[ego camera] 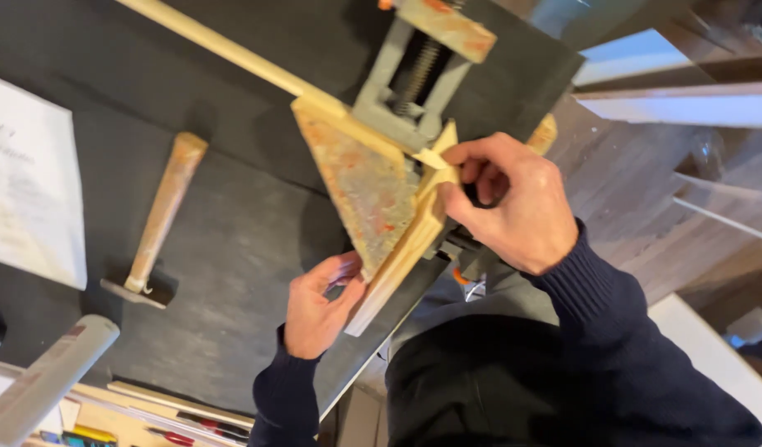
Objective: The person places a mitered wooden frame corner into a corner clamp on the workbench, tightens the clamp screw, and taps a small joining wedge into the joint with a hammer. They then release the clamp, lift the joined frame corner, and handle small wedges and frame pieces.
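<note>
The corner clamp above the left hand is rough, rusty, paint-flecked metal, gripping pale smooth wood moulding. The right hand pinches matt sandpaper, and the hammer off to the side has a worn wooden handle on a matt black benchtop.

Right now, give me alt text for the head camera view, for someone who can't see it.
Two hands work on a wooden strip clamped in a rusty vise at a dark bench: the right hand pinches sandpaper against it, the left hand steadies its lower end. A hammer lies to the left.
</note>
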